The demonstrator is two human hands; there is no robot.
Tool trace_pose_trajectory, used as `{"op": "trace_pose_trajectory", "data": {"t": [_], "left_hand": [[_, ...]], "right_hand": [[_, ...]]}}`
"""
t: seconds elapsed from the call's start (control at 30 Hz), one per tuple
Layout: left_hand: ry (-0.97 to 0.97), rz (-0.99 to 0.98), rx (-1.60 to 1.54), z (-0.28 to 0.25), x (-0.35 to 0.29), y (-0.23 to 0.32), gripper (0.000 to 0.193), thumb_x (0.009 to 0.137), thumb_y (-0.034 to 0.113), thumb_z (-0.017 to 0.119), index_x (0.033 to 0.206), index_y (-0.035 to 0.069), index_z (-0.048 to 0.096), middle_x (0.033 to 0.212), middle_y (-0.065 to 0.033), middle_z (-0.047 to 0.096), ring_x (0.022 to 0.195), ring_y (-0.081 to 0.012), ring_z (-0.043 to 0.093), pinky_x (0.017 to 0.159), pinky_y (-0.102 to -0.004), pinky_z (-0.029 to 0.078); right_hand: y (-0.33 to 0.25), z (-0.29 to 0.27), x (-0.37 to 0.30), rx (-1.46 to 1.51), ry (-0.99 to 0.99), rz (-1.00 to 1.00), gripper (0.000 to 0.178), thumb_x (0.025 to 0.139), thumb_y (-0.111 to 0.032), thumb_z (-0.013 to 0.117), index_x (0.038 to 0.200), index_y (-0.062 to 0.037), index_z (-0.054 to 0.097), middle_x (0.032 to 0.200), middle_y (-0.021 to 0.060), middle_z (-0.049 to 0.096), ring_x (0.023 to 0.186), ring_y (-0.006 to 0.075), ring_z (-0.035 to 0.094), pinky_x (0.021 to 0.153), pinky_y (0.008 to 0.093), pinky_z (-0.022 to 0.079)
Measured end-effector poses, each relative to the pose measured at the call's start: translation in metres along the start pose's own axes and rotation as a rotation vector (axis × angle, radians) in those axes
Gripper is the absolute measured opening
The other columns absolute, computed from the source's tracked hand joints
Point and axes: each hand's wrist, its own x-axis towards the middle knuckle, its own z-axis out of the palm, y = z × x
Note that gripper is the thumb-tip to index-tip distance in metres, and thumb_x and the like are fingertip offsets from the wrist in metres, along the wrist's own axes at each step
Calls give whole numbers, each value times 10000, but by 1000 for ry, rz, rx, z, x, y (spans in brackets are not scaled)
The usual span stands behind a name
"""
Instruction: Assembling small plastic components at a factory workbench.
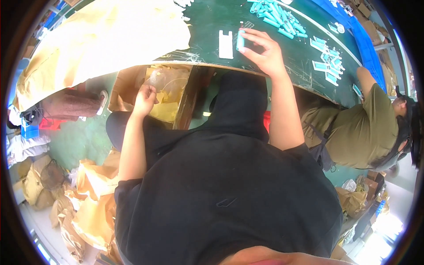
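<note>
My right hand (266,52) is over the green tabletop, its thumb and fingers closed around a teal battery cell (240,41) that stands upright. Just left of that cell lies a flat white plastic holder (225,45) with notched ends. Below the table's near edge, my left hand (145,100) hangs in front of an open cardboard box (123,90). Its fingers are curled together, and whatever they may hold is too small to make out. Farther back on the table, several teal battery cells (277,18) lie in a loose heap.
White holders with teal pieces (327,61) are piled on the right of the table. Brown paper (115,35), brightly lit, covers its left part. A co-worker in an olive shirt (360,128) sits to my right. Crumpled brown paper (95,216) lies on the floor at lower left.
</note>
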Motion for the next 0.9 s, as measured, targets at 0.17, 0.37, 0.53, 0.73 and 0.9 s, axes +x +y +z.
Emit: {"op": "trace_pose_trajectory", "data": {"t": [0.17,0.37,0.53,0.73,0.9], "left_hand": [[-147,104,455,12,9,0,173,990,168,649,1068,18,681,976,-190,747,869,-345,733,805,-443,565],[-384,-118,605,15,21,-39,196,998,205,673,1018,10,685,879,-90,725,737,-195,702,704,-374,563],[-471,-310,627,18,27,-46,290,995,281,685,1048,-3,710,913,-140,756,793,-247,728,751,-403,573],[-437,-299,543,22,25,-35,315,988,300,693,1069,-2,728,938,-164,773,866,-283,743,811,-418,575],[-466,-350,594,21,20,-32,297,1004,251,674,1118,-21,713,993,-171,779,892,-281,743,823,-407,576]], "right_hand": [[6,25,1,-40,-70,-14,509,801,-86,867,1304,-114,791,1412,78,734,1222,259,655,1100,397,511],[3,29,2,-50,-92,-7,515,778,-140,889,1286,-152,807,1374,113,751,1194,268,668,1091,397,528],[5,31,1,-31,-72,-11,501,785,-145,893,1279,-147,808,1367,102,755,1183,260,668,1084,396,528],[6,28,-1,-23,-77,19,497,819,-95,863,1310,-130,787,1405,87,741,1239,249,659,1106,391,509],[1,30,2,-39,-92,-4,491,815,-103,869,1299,-132,790,1406,76,742,1218,248,660,1099,389,513]]}}
